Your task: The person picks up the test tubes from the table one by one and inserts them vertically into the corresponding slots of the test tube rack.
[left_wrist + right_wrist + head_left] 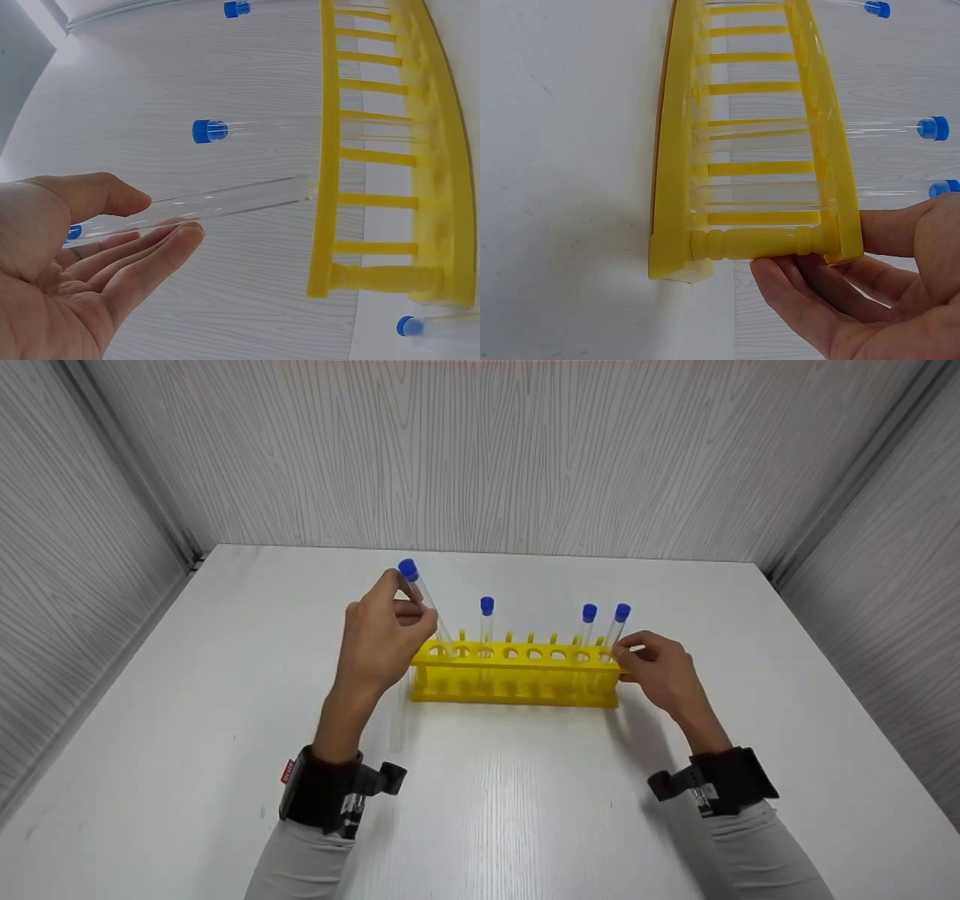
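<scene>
My left hand (pixel 382 634) pinches a clear test tube (pixel 427 600) with a blue cap between thumb and fingers. The tube is tilted, and its lower end is at the top plate near the left end of a yellow test tube rack (pixel 517 697). From the left wrist view (pixel 247 204) I cannot tell whether the tip of this tube has entered a hole. At the rack's right end, my right hand (pixel 664 667) grips the top plate, its thumb above and fingers below in the right wrist view.
Three blue-capped tubes stand in the rack: one left of the middle (pixel 487 619) and two near the right end, where the outermost tube (pixel 618 622) leans slightly. Another clear tube (pixel 397 724) lies on the white table (pixel 480 810) beside the rack's left end. Panels surround the table.
</scene>
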Demonstrator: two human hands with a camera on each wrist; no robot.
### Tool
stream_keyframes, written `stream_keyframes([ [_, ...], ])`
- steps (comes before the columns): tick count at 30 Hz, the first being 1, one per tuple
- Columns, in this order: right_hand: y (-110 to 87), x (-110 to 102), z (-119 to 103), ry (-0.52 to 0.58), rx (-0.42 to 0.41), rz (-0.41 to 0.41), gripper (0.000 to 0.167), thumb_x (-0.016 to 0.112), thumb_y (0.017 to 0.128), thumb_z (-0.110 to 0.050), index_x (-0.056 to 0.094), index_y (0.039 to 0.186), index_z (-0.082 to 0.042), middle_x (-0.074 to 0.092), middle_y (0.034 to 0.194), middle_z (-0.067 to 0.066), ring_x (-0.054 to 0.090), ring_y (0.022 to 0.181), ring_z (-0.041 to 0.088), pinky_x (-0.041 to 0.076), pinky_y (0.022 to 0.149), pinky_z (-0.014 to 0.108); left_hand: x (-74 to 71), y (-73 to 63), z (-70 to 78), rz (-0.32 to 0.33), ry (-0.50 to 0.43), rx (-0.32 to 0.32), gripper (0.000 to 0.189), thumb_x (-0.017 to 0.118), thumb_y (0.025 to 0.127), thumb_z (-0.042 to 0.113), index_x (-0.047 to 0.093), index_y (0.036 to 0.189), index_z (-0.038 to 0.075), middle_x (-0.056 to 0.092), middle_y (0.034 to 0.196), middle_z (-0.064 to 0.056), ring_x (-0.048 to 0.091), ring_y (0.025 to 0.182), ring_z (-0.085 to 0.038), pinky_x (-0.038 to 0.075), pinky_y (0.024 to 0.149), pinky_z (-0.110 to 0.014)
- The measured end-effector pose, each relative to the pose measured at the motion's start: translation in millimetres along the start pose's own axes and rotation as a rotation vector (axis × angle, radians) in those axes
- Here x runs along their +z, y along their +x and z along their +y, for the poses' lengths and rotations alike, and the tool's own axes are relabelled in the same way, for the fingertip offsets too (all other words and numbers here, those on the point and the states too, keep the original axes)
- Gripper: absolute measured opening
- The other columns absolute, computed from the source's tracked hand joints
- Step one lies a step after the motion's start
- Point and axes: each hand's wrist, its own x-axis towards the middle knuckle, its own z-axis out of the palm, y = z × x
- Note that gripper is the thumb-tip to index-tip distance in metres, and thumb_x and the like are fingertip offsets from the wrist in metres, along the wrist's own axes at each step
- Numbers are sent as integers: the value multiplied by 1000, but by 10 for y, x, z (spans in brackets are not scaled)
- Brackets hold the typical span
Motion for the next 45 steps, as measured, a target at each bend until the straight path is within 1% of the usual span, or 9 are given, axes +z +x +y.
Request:
stream_keyframes([
  [6,-4,2,-5,3,10,-2,37,56,104,-32,63,127,-4,67,122,21,72,104,37,56,97,47,56,-2,5,3,-27,8,18,67,94,13,59,109,5,76,111,-14,76,101,-23,60,90,-38],
  [11,-1,4,-5,5,13,-5,38,56,104,-33,63,128,-4,66,123,21,71,105,36,56,97,47,120,-1,4,18,-44,34,17,66,95,13,61,109,5,77,109,-15,77,98,-23,60,88,-37],
  [16,0,8,0,5,20,-4,38,55,104,-33,63,129,-4,66,124,21,71,106,37,56,97,47,188,-5,-1,22,-25,42,17,67,96,15,64,109,4,77,106,-15,77,97,-24,61,88,-38],
  [21,9,17,6,6,25,-1,37,56,104,-32,63,128,-5,67,123,21,71,105,37,56,97,47,251,-13,-9,13,11,41,16,66,96,14,66,109,4,78,104,-15,77,95,-25,60,89,-39],
  [27,7,11,15,11,7,-1,37,56,104,-32,63,127,-4,67,122,21,72,103,36,57,96,46,306,-17,-30,-7,8,48,17,64,96,12,67,110,2,78,103,-16,77,94,-25,60,89,-40],
  [33,-2,6,12,10,-6,-2,37,56,104,-31,64,127,-3,68,123,22,72,104,35,57,95,46,345,-23,-61,-28,20,23,16,64,96,12,67,110,4,78,104,-15,77,94,-25,60,89,-40],
  [40,-1,4,0,10,-2,-4,38,56,104,-31,63,127,-3,67,124,22,72,105,34,57,95,46,393,-28,-81,-51,57,11,17,64,95,9,67,110,1,76,109,-16,75,98,-26,60,90,-39],
  [45,-3,0,-12,6,5,-7,38,55,104,-31,63,128,-3,67,125,22,72,104,36,56,96,47,426,-22,-106,-54,62,-4,19,65,95,8,66,112,0,77,106,-17,76,96,-27,61,87,-39],
])
